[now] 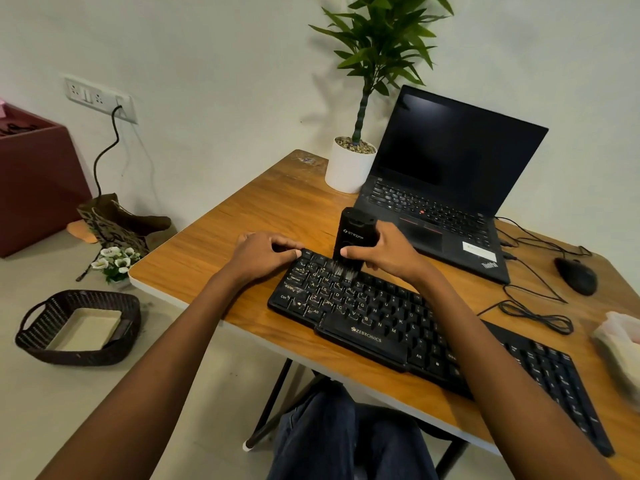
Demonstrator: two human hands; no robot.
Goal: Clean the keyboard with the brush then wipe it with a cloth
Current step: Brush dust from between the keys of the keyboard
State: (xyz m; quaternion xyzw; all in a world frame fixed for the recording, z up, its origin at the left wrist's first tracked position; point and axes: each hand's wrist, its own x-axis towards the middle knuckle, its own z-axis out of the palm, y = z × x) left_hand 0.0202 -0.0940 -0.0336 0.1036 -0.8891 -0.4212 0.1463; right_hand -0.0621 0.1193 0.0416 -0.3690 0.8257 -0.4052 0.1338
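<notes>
1. Head view: my right hand (384, 252) grips the brush (353, 237) upright, bristles on the upper-left keys of the keyboard (381, 317)
2. My left hand (263, 254) pinches its far-left corner; its long axis runs rightward, toward me

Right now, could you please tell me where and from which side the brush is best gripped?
Grip the brush around the lower half of its black body, coming from the right, as the right hand does. It stands upright with bristles down on the keyboard, so a low side grip steers them.
</notes>
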